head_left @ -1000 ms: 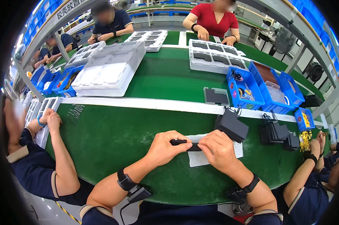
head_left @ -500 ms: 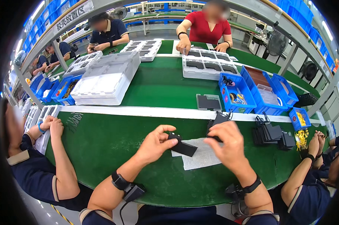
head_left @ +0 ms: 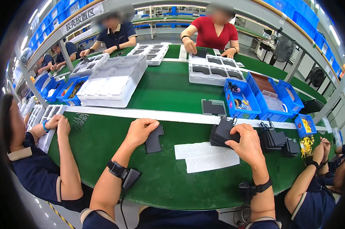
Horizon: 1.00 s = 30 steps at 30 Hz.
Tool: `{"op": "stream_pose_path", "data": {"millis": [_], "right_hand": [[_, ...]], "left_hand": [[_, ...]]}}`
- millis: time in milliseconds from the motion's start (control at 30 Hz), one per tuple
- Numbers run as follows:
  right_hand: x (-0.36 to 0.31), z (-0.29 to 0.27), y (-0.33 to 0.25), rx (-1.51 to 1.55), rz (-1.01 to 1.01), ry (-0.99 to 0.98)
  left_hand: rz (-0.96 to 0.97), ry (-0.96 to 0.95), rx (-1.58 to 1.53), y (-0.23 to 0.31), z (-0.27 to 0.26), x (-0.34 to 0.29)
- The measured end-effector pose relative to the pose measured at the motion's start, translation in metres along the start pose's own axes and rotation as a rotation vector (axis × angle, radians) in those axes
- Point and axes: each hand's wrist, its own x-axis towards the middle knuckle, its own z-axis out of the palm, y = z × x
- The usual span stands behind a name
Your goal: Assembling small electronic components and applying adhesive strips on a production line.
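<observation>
My left hand (head_left: 139, 131) pinches the upper corner of a flat black notched piece (head_left: 154, 142), which is at or just above the green mat, left of a white sheet (head_left: 205, 158). Thumb and forefinger are closed on it. Beyond the sheet's right end stands a stack of similar black pieces (head_left: 220, 133), some with thin wires sticking up. Over the stack's right side, my right hand (head_left: 249, 144) has its thumb and fingers around the edge of a top piece. Whether that piece is lifted clear of the stack cannot be seen.
More black pieces (head_left: 273, 138) stand right of the stack, near yellow parts (head_left: 306, 143). Blue bins (head_left: 243, 100) and a clear-lidded case (head_left: 213, 107) lie beyond. White trays (head_left: 109, 84) are piled far left. Co-workers sit at both sides and opposite.
My left hand has moved left from above the white sheet, carrying its black piece. My right hand has shifted slightly right and down, its fingers now at the stack.
</observation>
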Motion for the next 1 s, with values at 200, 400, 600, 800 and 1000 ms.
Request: {"op": "stream_pose_path", "data": {"millis": [200, 400, 600, 800, 1000], "right_hand": [[-0.005, 0.012, -0.016, -0.185, -0.121, 0.182], [-0.016, 0.052, -0.05, 0.027, -0.543, 0.091], [-0.018, 0.067, -0.05, 0.244, -0.524, -0.018], [-0.016, 0.069, -0.046, 1.023, 0.152, -0.024], [-0.017, 0.063, -0.049, 0.96, 0.051, 0.036]], "left_hand": [[0.285, 0.161, -0.069, 0.012, 0.01, -0.017], [-0.113, -0.326, -0.703, 0.046, 0.043, -0.047], [-0.136, -0.364, -0.769, 0.04, 0.055, -0.051], [-0.071, -0.332, -0.756, 0.046, 0.061, -0.062], [-0.004, -0.311, -0.76, 0.048, 0.068, -0.068]]}}
